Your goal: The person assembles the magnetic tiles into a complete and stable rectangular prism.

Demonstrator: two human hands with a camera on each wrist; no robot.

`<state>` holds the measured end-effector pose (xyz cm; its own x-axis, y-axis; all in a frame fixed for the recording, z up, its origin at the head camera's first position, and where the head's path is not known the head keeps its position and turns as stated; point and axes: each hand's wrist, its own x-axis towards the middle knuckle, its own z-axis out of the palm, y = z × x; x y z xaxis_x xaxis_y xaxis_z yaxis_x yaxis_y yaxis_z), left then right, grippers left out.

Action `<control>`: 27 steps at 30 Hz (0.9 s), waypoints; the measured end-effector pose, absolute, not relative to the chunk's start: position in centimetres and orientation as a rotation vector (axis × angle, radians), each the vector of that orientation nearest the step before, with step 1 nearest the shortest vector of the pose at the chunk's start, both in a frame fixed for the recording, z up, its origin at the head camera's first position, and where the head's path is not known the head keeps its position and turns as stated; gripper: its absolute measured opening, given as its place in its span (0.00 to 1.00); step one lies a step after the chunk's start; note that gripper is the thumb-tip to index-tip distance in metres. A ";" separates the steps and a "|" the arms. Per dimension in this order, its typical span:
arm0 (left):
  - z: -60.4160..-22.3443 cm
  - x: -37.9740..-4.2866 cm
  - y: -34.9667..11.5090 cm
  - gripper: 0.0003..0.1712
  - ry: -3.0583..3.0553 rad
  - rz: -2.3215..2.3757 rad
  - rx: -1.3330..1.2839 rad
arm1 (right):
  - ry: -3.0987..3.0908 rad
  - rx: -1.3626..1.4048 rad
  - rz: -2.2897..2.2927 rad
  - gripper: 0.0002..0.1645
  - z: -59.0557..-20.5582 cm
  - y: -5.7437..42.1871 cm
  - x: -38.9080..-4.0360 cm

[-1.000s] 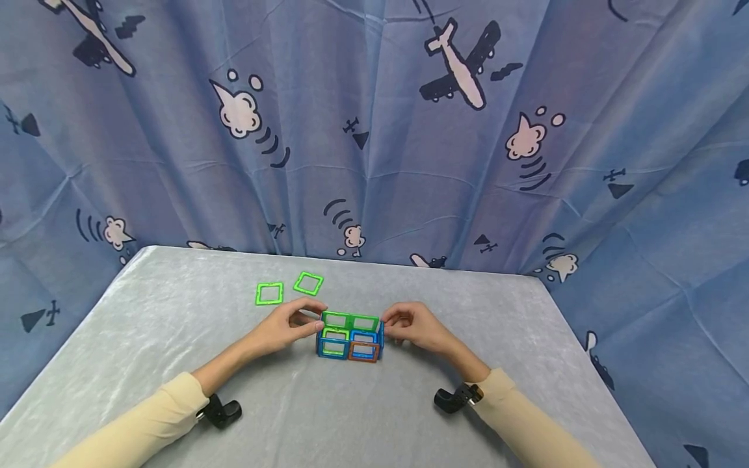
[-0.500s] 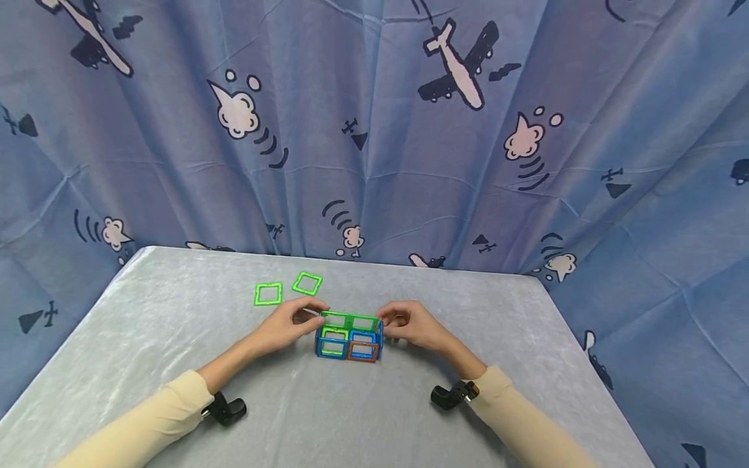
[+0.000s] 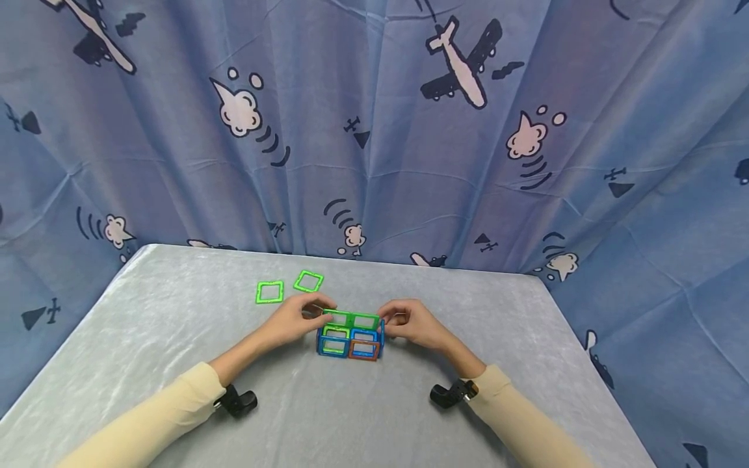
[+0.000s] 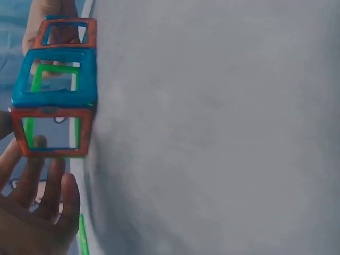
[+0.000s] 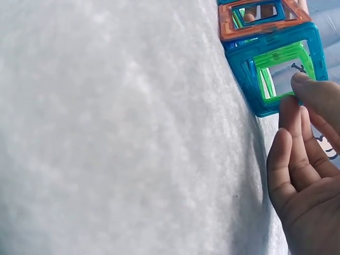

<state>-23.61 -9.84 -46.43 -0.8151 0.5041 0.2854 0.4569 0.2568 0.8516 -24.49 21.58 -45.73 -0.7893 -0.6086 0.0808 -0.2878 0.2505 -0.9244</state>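
A low box of magnetic tiles stands mid-table, with blue and orange frames in front and two green frames along the back. My left hand is at its upper left corner, thumb and index finger on the green tile there. In the left wrist view an orange tile forms that end, with the other fingers spread beside it. At the opposite end my right hand pinches the edge of a blue magnetic tile between thumb and finger. The far side of the box is partly hidden.
Two loose green square tiles, one nearer and one farther right, lie flat behind my left hand. A grey cloth covers the table. Beyond its back edge hangs a blue curtain printed with planes. Each wrist carries a black camera.
My left hand has shifted right, its fingers reaching further over the green tile at the corner. My right hand has moved slightly left against the box. The box stays in nearly the same place.
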 end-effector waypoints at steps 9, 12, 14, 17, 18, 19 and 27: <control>-45.3 -24.8 -7.1 0.11 2.429 1.529 0.996 | 2.224 -0.783 -1.591 0.13 -45.6 21.7 -24.3; -44.9 -25.0 -6.3 0.09 2.450 1.484 0.992 | 2.220 -0.787 -1.601 0.12 -45.6 21.8 -24.2; -44.7 -25.0 -5.9 0.07 2.462 1.468 0.993 | 2.219 -0.795 -1.612 0.11 -45.7 21.8 -24.2; -44.5 -25.2 -5.4 0.04 2.472 1.457 0.989 | 2.230 -0.810 -1.615 0.10 -45.8 21.8 -24.3; -44.5 -25.2 -5.3 0.03 2.472 1.456 0.989 | 2.234 -0.814 -1.615 0.10 -45.8 21.8 -24.3; -44.5 -25.2 -5.3 0.03 2.470 1.457 0.989 | 2.237 -0.819 -1.615 0.09 -45.9 21.8 -24.3; -44.7 -25.4 -5.1 0.03 2.434 1.477 0.991 | 2.247 -0.809 -1.623 0.08 -46.0 21.8 -24.2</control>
